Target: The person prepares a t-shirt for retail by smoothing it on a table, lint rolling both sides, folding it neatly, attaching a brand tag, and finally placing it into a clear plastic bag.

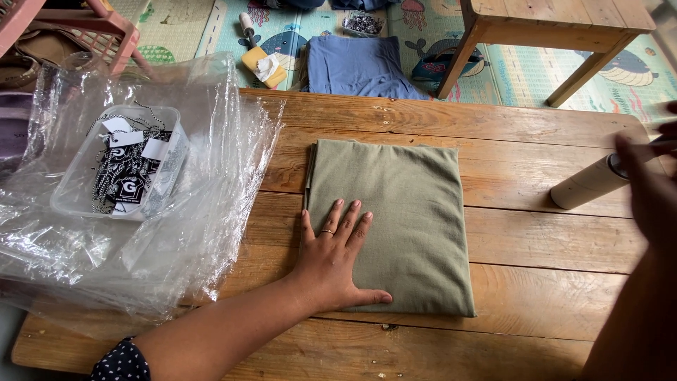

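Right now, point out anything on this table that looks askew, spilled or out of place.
Little stands out. The folded green cloth lies flat and square under the left hand. The clear plastic bags are crumpled and hang over the table's left edge. The right hand is blurred at a white roller.

A single head-worn camera looked steeply down from the near edge of the worn wooden plank table (536,282), facing its far edge and the patterned floor mat (536,67) beyond. It sat close: the table's near corners fell outside the frame.
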